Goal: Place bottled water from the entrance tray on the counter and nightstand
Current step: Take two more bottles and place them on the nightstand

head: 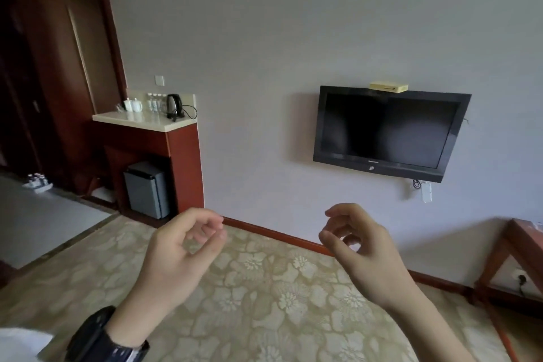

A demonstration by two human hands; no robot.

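My left hand and my right hand are raised in front of me over the patterned carpet, fingers loosely curled, with nothing in either. Far off at the left, a tray with several water bottles sits on the floor by the entrance. The white counter stands at the left, against the wall. On it, several water bottles stand between white teaware and a black kettle. No nightstand is in view.
A grey mini fridge sits under the counter. A black TV hangs on the wall ahead. A wooden table is at the right edge. Dark wooden doors fill the left. White bedding shows at the bottom left.
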